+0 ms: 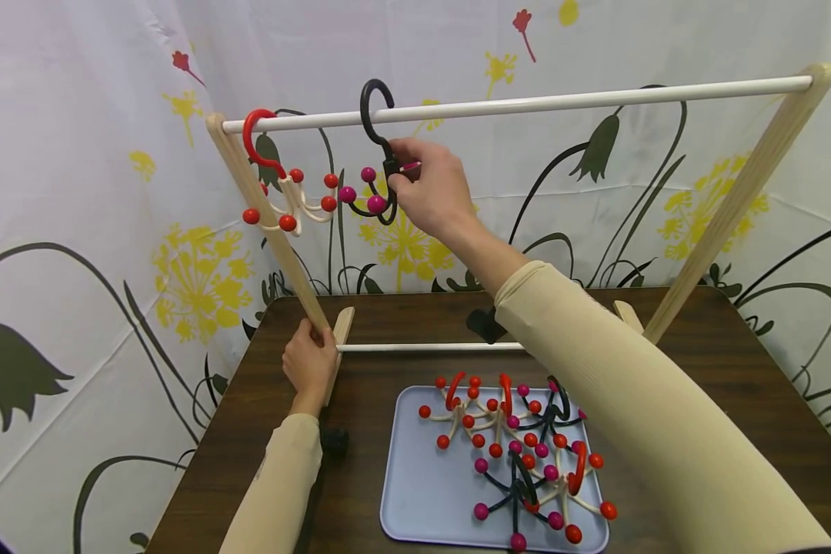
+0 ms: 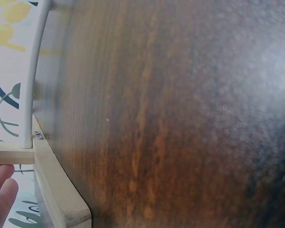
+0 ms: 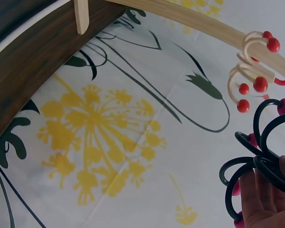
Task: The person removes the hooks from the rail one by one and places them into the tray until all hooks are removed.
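Observation:
My right hand (image 1: 432, 185) pinches a black multi-armed hook hanger (image 1: 390, 165) with magenta balls on its arm ends. Its hook curves over the white top rod (image 1: 568, 102). In the right wrist view the black arms of this hanger (image 3: 263, 154) spread around the fingers (image 3: 261, 194). Low on the frame, my left hand (image 1: 309, 362) grips the left wooden post (image 1: 270, 223) just above its foot. Fingertips (image 2: 2, 190) show beside the post in the left wrist view. A cream hanger (image 1: 294, 204) with a red hook and red balls hangs on the rod's left end.
A pale blue tray (image 1: 415, 492) on the dark wooden table (image 1: 228, 469) holds several more hangers, cream-red and black-magenta, close together. The right post (image 1: 734, 204) leans outward. A lower white rod (image 1: 429, 347) runs between the feet. Behind hangs a floral curtain (image 1: 76, 138).

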Demonstrator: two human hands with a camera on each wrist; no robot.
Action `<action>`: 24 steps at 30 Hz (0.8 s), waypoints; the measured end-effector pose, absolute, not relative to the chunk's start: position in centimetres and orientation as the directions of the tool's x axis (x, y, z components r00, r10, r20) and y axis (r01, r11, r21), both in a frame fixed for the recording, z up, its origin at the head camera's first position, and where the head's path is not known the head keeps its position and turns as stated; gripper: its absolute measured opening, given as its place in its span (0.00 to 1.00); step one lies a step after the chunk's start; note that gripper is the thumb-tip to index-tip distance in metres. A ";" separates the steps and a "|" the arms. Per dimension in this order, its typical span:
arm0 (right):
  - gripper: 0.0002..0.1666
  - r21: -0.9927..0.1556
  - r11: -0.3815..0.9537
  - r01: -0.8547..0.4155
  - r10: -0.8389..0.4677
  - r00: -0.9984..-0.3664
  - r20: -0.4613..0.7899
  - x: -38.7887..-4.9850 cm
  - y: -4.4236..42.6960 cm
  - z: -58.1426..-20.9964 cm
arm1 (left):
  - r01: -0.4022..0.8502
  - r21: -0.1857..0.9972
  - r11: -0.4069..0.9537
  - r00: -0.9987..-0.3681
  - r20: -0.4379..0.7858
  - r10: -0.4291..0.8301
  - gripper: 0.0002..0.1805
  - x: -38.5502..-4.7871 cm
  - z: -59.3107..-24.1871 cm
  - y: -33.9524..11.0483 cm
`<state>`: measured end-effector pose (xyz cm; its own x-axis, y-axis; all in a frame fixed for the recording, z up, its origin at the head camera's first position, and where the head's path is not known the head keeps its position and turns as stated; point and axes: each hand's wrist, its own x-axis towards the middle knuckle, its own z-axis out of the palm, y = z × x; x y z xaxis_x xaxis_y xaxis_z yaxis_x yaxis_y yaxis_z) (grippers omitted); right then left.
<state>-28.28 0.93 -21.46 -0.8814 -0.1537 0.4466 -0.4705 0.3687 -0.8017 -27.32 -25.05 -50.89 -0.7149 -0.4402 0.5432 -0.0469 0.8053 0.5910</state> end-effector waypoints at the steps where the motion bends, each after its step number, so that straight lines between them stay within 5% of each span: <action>1: 0.22 -0.800 0.362 -0.478 -0.150 -0.877 0.456 -28.3 1.1 -21.4 | -0.048 0.590 0.806 -0.716 0.542 -0.440 0.09 -27.3 -50.9 -25.0; 15: 0.23 -0.811 0.282 -0.513 -0.197 -0.858 0.475 -26.2 5.5 -21.5 | -0.076 0.592 0.802 -0.731 0.514 -0.449 0.09 -27.8 -51.5 -25.5; 24: 0.19 -0.798 0.321 -0.510 -0.352 -0.846 0.400 -24.3 6.4 -24.5 | -0.087 0.590 0.803 -0.727 0.513 -0.456 0.10 -27.9 -51.7 -25.5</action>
